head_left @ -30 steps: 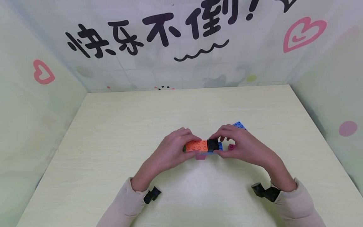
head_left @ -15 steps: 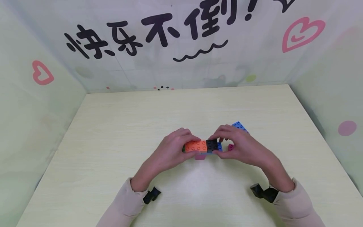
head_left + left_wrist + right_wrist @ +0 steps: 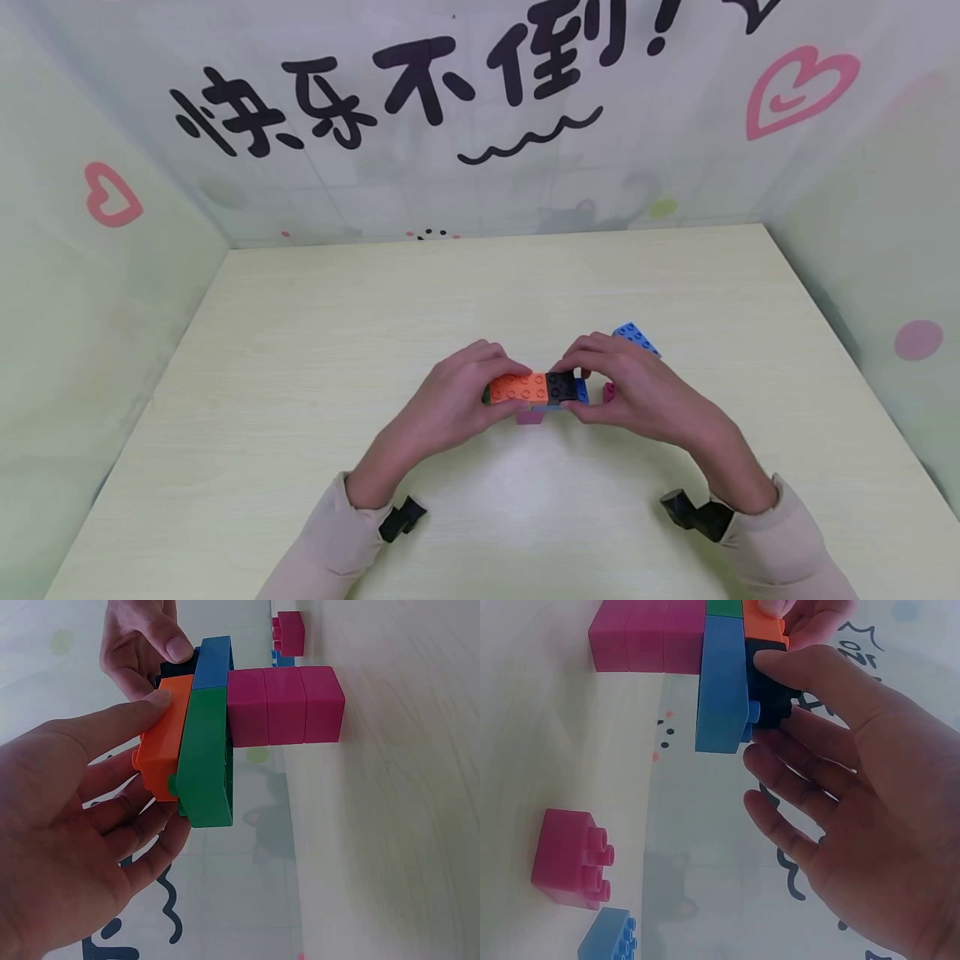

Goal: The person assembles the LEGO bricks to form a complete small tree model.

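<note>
My left hand (image 3: pixel 457 396) pinches an orange toy brick (image 3: pixel 519 388) between thumb and fingers. Beside it, a black brick (image 3: pixel 562 386) is pinched by my right hand (image 3: pixel 645 387). Both bricks sit on a crossbar made of a green brick (image 3: pixel 204 757) on the left and a blue brick (image 3: pixel 721 682) on the right. Ends of the green and blue bricks stick out past the upper two, with studs showing. Under the crossbar, several magenta bricks (image 3: pixel 285 706) are stacked as a column standing on the table. Fingers hide parts of the orange and black bricks.
A loose magenta brick (image 3: pixel 562 855) lies on the table to the right of the column, partly behind my right hand in the head view. Farther back is a loose blue brick (image 3: pixel 636 337). A printed cloth backdrop (image 3: pixel 412 183) rises behind the wooden table (image 3: pixel 300 333).
The black brick's top looked smooth a second ago; its studs now show, level beside the orange brick. My right hand has shifted slightly left, uncovering more of the loose blue brick. My left hand barely moves.
</note>
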Motion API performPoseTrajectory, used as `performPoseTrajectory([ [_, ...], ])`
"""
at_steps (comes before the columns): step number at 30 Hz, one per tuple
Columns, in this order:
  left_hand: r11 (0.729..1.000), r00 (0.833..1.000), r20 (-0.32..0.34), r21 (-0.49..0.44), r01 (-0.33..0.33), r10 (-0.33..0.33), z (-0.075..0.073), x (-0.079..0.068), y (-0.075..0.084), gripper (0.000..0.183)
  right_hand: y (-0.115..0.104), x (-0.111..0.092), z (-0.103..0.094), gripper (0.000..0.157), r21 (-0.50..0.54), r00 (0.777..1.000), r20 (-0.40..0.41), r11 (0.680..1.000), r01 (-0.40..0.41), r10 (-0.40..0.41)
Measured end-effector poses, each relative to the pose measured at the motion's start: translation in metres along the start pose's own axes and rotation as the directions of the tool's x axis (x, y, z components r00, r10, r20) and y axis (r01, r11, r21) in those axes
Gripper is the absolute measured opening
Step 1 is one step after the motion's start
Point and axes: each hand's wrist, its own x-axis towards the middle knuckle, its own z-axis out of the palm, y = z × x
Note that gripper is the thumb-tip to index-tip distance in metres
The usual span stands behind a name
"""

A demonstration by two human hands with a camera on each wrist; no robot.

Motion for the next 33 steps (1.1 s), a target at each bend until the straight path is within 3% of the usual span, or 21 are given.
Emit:
performPoseTrajectory([
  [20, 0.993, 0.997, 0.046, -0.097, 0.063, -0.059, 0.001, 0.004, -0.003, 0.036, -0.001, -0.003, -0.004, 0.031, -0.021, 0.998, 0.027, 0.998, -0.062, 0.062],
  [27, 0.988, 0.989, 0.096, -0.09, 0.123, -0.114, 0.003, 0.001, -0.008, 0.034, -0.003, -0.002, -0.004, 0.031, -0.008, 0.997, 0.041, 0.998, -0.066, 0.066],
  [33, 0.988, 0.987, 0.105, -0.082, 0.131, -0.122, 0.004, 0.0, -0.01, 0.034, -0.001, -0.002, -0.008, 0.035, 0.054, 0.992, 0.091, 0.994, -0.098, 0.093],
])
